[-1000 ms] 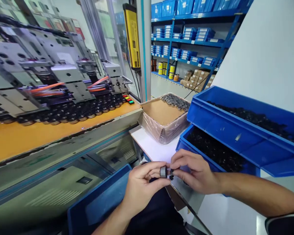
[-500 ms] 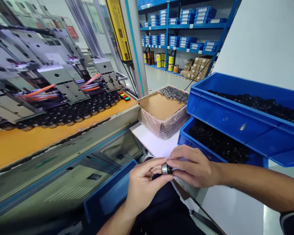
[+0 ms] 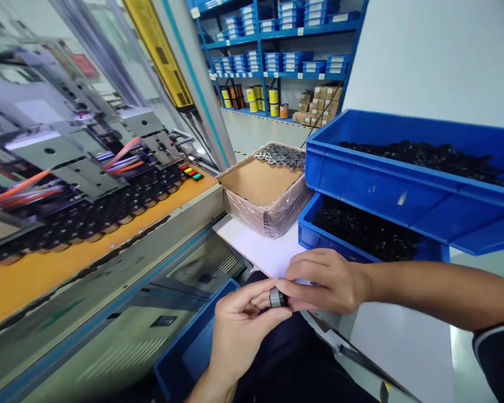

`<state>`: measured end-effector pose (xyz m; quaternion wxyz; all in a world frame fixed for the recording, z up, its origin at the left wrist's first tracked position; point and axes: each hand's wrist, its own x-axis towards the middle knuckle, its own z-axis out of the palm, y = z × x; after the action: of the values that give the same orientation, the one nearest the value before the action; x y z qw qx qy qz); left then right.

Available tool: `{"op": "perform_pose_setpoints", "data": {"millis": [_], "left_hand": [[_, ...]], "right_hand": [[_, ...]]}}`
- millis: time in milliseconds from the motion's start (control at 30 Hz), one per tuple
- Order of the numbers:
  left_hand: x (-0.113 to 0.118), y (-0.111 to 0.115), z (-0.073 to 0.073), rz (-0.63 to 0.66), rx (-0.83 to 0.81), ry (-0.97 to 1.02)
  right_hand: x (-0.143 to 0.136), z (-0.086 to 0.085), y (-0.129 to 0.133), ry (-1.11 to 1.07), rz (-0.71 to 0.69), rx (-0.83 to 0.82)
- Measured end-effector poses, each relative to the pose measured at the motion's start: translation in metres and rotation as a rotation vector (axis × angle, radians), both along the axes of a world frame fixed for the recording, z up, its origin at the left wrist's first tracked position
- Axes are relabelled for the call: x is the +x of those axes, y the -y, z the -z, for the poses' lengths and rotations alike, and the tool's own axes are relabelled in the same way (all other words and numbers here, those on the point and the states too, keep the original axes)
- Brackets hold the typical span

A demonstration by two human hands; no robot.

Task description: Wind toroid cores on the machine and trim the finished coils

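A small ring-shaped part point(image 3: 276, 298), grey metal with black on its right side, sits between my two hands over my lap. My left hand point(image 3: 243, 319) is closed around it, thumb below and fingers above and behind. From the right, my right hand point(image 3: 330, 282) pinches its black side with the fingertips, which partly cover it. Beyond my hands stands a plastic-wrapped carton point(image 3: 273, 215) with metal rings at its back. Two blue bins, an upper one point(image 3: 361, 182) and a lower one point(image 3: 308, 238), hold black parts.
At the left, a machine point(image 3: 71, 162) stands over an orange worktop point(image 3: 67, 263) lined with black-topped parts. A blue bin point(image 3: 193, 341) lies low beside my lap. The white table's edge point(image 3: 239, 246) runs near my hands. Blue shelves point(image 3: 258, 42) stand behind.
The view has turned, so the machine and shelves sit further left. Both hands still hold the ring-shaped part, with its black side now slightly more covered by my right fingers.
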<state>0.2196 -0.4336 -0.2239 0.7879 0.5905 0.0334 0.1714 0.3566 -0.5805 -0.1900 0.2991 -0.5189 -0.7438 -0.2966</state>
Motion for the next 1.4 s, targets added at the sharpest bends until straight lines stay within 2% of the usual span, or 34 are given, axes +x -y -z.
{"op": "perform_pose_setpoints", "data": {"millis": [167,267,400,467,533,633,767,900,967,1033,1100,1267,1400], "left_hand": [[0.004,0.01,0.003,-0.096,0.081,0.028],[0.007,0.005,-0.001,-0.229,0.295,0.133],[0.005,-0.007,-0.007,-0.274,0.644,0.357],[0.002,-0.01,-0.009,-0.315,0.751,0.402],[0.0,-0.009,-0.008,-0.344,0.776,0.396],[0.001,-0.005,-0.004,-0.315,0.669,0.335],[0.007,0.001,0.001,-0.234,0.36,0.178],[0.012,0.005,0.007,0.05,-0.131,0.043],[0.013,0.006,0.008,0.176,-0.305,0.01],[0.013,0.007,0.01,0.224,-0.344,0.026],[0.014,0.008,0.011,0.229,-0.294,0.07],[0.018,0.01,0.012,0.157,-0.199,0.064],[0.018,0.009,0.015,0.15,-0.303,0.044]], "right_hand": [[-0.002,0.004,0.0,0.05,0.046,0.094],[-0.005,0.002,0.002,-0.046,0.027,0.09],[-0.009,-0.001,0.002,-0.21,-0.049,0.02],[-0.011,-0.002,0.002,-0.271,-0.072,-0.013],[-0.013,-0.001,0.001,-0.311,-0.08,-0.039],[-0.013,-0.001,0.001,-0.293,-0.05,-0.034],[-0.011,0.0,0.002,-0.165,-0.005,0.008],[-0.01,0.0,0.001,-0.251,0.017,-0.014],[-0.01,0.0,0.0,-0.307,-0.012,-0.03],[-0.009,0.001,0.0,-0.32,-0.032,-0.031],[-0.01,0.002,0.0,-0.313,-0.018,-0.028],[-0.011,0.003,0.0,-0.266,0.024,-0.035],[-0.01,0.002,-0.002,-0.346,0.065,-0.05]]}}
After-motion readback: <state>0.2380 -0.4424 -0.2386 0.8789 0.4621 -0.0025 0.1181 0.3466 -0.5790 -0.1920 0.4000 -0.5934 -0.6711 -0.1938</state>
